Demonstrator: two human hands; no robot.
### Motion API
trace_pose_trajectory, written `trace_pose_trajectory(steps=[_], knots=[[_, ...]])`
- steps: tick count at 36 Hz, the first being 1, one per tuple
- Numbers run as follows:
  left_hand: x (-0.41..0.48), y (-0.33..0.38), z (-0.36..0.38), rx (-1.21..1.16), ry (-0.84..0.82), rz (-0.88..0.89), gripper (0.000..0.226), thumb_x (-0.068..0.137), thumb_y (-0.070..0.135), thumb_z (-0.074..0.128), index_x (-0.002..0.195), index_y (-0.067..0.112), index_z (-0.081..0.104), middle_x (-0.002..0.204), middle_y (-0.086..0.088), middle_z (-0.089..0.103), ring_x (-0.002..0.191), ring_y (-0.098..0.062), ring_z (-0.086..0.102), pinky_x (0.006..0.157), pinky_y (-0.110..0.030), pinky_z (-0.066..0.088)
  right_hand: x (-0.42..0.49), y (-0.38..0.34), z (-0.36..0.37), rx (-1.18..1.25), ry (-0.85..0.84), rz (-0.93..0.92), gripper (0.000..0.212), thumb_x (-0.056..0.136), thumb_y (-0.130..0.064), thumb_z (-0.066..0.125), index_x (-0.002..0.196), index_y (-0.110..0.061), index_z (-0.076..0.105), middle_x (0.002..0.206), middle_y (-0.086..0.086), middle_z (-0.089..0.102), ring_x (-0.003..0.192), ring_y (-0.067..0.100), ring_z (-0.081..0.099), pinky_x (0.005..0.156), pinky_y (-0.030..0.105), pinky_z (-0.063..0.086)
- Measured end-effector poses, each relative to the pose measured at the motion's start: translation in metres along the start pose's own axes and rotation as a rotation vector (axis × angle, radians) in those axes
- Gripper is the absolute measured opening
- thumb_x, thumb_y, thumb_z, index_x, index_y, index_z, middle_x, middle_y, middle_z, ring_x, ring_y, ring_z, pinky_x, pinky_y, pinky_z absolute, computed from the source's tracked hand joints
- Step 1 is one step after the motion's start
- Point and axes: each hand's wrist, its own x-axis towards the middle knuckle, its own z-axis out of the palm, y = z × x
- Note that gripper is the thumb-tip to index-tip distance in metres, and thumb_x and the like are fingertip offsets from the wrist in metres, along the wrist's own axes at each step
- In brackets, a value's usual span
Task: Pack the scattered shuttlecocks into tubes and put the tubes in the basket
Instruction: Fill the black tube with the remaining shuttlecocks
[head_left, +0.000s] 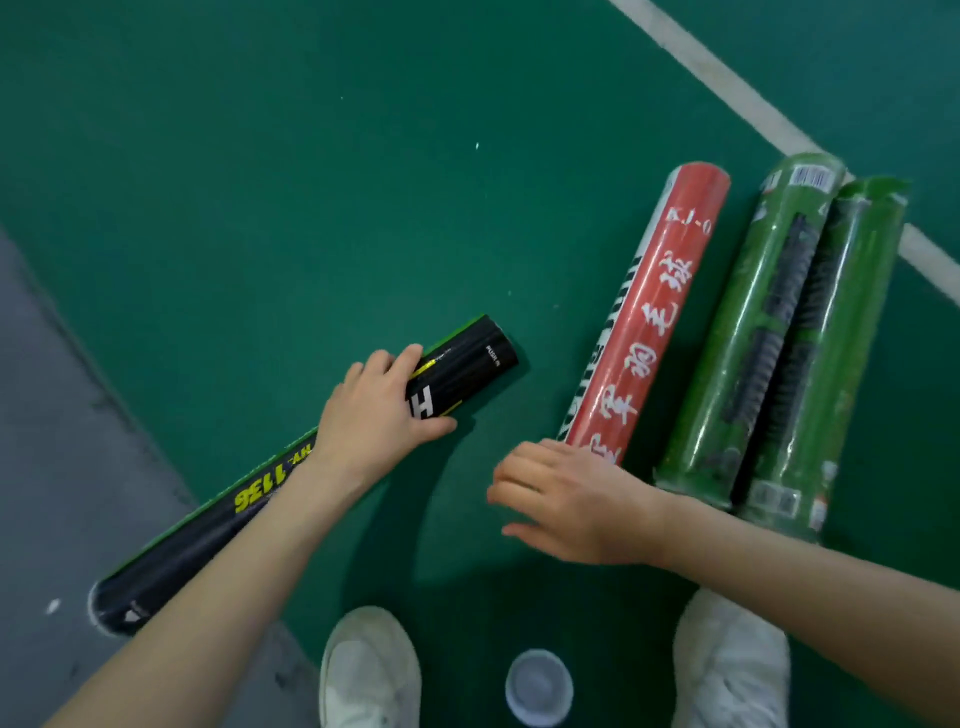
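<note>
Left hand is curled over the long black cardboard tube lying on the green court floor. Right hand is loose, fingers spread, holding nothing, at the near end of the red cardboard tube

left hand gripping black tube, green floor

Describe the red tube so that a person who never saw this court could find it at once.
On the green court floor, below the white line, three tubes lie side by side at the right. The red tube is the leftmost, next to two green tubes, its near end by the right hand. Only it is red, with white Chinese characters along its side.
</note>
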Motion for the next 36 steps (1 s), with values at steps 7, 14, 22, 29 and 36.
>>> trace_pose_trajectory(steps=[7, 14, 22, 29, 36], knots=[[-0.043, -0.017, 0.005, 0.029, -0.008, 0.046, 0.082, 0.071, 0.058, 0.072, 0.138, 0.026, 0.037, 0.122, -0.004, 0.049, 0.114, -0.028, 0.045, 0.087, -0.038, 0.041, -0.015, -0.055, 0.048, -0.075, -0.161, -0.049, 0.027, 0.076, -0.033, 0.071, 0.095, -0.015, 0.062, 0.094, 0.004, 0.062, 0.086, 0.024, 0.060, 0.072, 0.032, 0.052], [-0.089, -0.028, 0.017, 0.098, -0.080, 0.131, 0.085, 0.070, 0.058, 0.073, 0.140, 0.028, 0.035, 0.123, -0.005, 0.049, 0.114, -0.028, 0.045, 0.088, -0.038, 0.042, -0.016, -0.091, 0.050, -0.123, -0.463, 0.142, 0.052, 0.086, -0.041, 0.063, 0.125, -0.010, 0.051, 0.121, 0.012, 0.053, 0.111, 0.030, 0.050, 0.090, 0.041, 0.045], [-0.128, -0.032, 0.041, 0.093, -0.110, 0.114, 0.082, 0.070, 0.057, 0.072, 0.138, 0.028, 0.035, 0.120, -0.005, 0.049, 0.112, -0.028, 0.046, 0.088, -0.038, 0.041, -0.037, -0.129, 0.093, -0.208, -0.686, 0.216, 0.086, 0.076, -0.051, 0.071, 0.141, -0.015, 0.028, 0.143, 0.014, 0.027, 0.127, 0.033, 0.031, 0.091, 0.043, 0.041], [-0.116, -0.028, 0.058, 0.076, -0.065, 0.081, 0.087, 0.072, 0.057, 0.071, 0.142, 0.026, 0.033, 0.123, -0.007, 0.049, 0.113, -0.030, 0.046, 0.093, -0.039, 0.041, -0.040, -0.109, 0.097, -0.107, -0.599, 0.334, 0.055, 0.086, -0.030, 0.065, 0.132, -0.009, 0.043, 0.130, 0.012, 0.044, 0.118, 0.030, 0.042, 0.088, 0.041, 0.046], [-0.107, -0.015, 0.051, 0.045, 0.001, 0.068, 0.085, 0.071, 0.056, 0.073, 0.141, 0.025, 0.035, 0.123, -0.007, 0.049, 0.113, -0.031, 0.045, 0.092, -0.040, 0.040, -0.046, -0.074, 0.048, -0.042, -0.086, 0.624, 0.020, 0.091, -0.020, 0.061, 0.105, -0.008, 0.054, 0.103, 0.007, 0.060, 0.089, 0.026, 0.061, 0.070, 0.031, 0.043]])
